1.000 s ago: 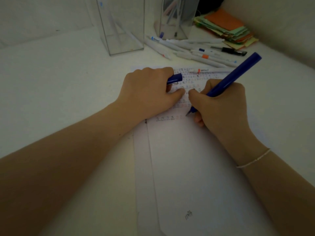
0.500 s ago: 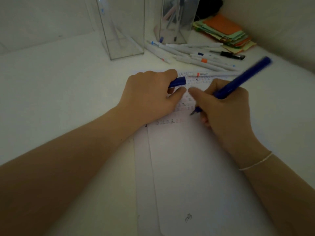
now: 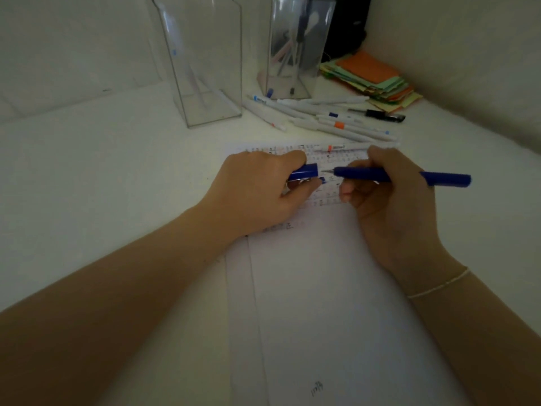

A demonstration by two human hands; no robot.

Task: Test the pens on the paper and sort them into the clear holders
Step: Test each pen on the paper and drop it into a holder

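Gripping the blue pen level above the paper, her right hand aims its tip at the blue cap pinched in her left hand; beyond lie loose white pens and two clear holders.

Loose pens crowd holders' front.

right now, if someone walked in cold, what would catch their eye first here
Most striking are the two hands over the marked paper: the right hand holds a blue pen level, tip aimed at the blue cap gripped in the left hand. Behind them, white pens lie loose before two clear holders, and a stack of coloured notes brightens the far right corner.
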